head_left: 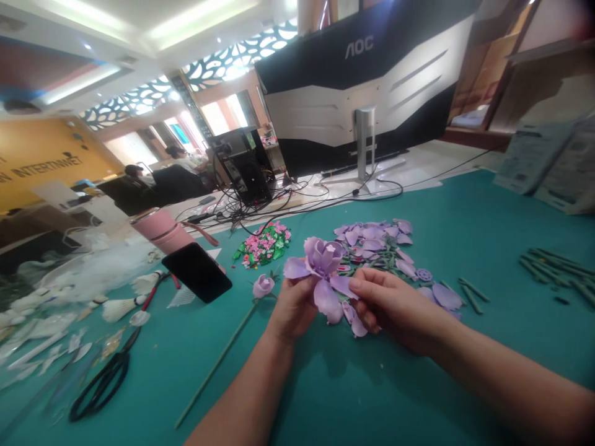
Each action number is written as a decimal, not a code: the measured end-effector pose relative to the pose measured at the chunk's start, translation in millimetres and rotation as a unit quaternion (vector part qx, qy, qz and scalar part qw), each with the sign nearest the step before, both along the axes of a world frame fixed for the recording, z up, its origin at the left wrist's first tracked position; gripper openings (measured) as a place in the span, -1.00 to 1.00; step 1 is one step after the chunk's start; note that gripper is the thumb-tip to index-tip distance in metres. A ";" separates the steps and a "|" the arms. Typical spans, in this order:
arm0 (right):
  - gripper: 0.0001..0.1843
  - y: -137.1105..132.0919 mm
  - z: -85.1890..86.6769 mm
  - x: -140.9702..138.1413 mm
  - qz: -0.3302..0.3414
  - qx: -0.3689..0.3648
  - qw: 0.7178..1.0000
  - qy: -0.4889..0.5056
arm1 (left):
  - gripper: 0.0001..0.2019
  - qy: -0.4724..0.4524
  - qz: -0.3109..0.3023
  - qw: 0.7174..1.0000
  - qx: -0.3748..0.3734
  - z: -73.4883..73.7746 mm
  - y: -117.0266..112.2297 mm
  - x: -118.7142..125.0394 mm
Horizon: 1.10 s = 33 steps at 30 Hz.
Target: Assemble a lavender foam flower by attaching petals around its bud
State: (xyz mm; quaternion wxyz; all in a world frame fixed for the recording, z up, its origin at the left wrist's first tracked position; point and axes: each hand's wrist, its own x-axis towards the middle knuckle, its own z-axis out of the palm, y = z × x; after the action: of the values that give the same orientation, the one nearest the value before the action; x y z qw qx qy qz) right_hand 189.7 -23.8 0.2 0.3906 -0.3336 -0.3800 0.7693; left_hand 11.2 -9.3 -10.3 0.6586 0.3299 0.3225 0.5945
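A purple artificial flower [321,259] with spread outer petals is held up in the middle of the head view. My left hand [294,308] grips it from below and to the left, its fingers partly hidden behind the petals. At the flower's lower right, my right hand [390,300] pinches a purple petal [344,286] between thumb and fingers. Behind the hands lies a pile of loose purple petals [372,235] mixed with green pieces. Left of the flower rests a purple flower bud [263,286] on a long green stem [218,362].
Pink and green small pieces [266,243] lie in a heap. Black scissors [105,378], shuttlecocks [121,307], a black phone [198,272] and a pink tumbler [160,229] occupy the left. Green sticks [553,269] lie at right. A monitor [320,118] and cables stand behind.
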 end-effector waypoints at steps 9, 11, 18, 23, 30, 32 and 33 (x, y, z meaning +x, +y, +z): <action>-0.56 1.1 -1.9 0.9 0.009 -0.011 1.000 0.011 | -0.52 0.008 0.009 1.000 -0.010 -2.3 1.3 0.2; -0.57 1.4 -2.2 1.5 0.012 -0.015 1.000 0.017 | -0.52 0.012 0.010 1.000 -0.011 -2.6 1.3 0.2; -0.59 2.5 -2.8 3.0 0.016 -0.021 0.999 0.048 | -0.50 0.017 0.011 1.000 -0.014 -6.7 1.4 -0.8; -0.57 2.7 -0.5 3.2 0.016 -0.022 0.999 0.045 | -0.50 0.013 0.007 1.000 -0.008 -5.6 1.3 1.0; -0.56 1.7 0.8 3.5 0.020 -0.011 0.999 0.033 | -0.52 0.021 0.001 1.000 -0.001 -2.3 1.0 3.5; -0.56 2.1 0.4 3.4 0.023 -0.004 0.999 0.030 | -0.52 0.022 -0.001 1.000 -0.003 -2.4 1.0 3.6; -0.56 2.4 0.2 3.3 0.023 -0.003 0.999 0.030 | -0.52 0.022 -0.001 1.000 -0.004 -2.4 1.0 3.7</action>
State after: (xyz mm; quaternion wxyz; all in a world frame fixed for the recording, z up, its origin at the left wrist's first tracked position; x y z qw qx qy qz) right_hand 193.0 -21.4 0.3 0.3829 -0.3023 -0.3738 0.7888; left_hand 14.9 -8.3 -12.8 0.6533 0.3406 0.3392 0.5849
